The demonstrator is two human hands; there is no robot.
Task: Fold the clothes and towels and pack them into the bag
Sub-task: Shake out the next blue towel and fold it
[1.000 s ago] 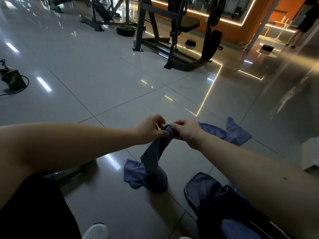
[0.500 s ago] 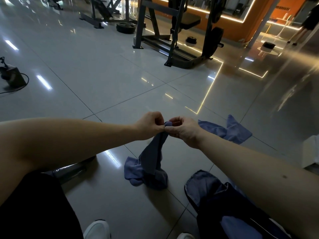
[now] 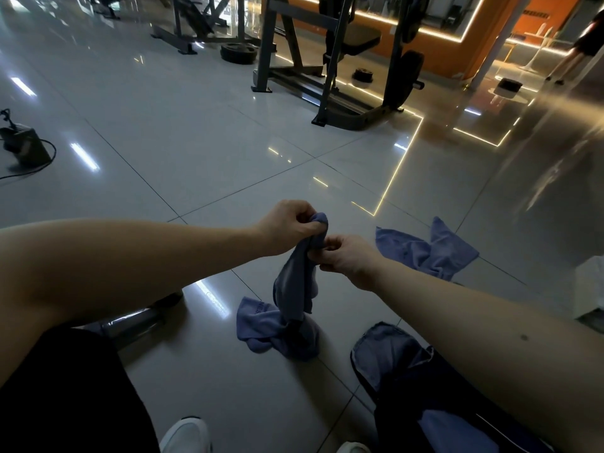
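My left grip (image 3: 287,227) pinches the top corner of the soft blue terry towel (image 3: 295,286). My right grip (image 3: 348,261) pinches its edge just below, at 5 o'clock from the left. The towel hangs with its long axis upright, its lower end heaped on the glossy grey tiled floor (image 3: 202,165) at 6 o'clock. The dark open fabric bag (image 3: 392,358) lies at 5 o'clock under my right forearm, so that arm is nearer. A second crumpled blue towel (image 3: 428,253) lies at 3 o'clock. Half a second ago both grips met level at the corner; now the right sits lower along the edge.
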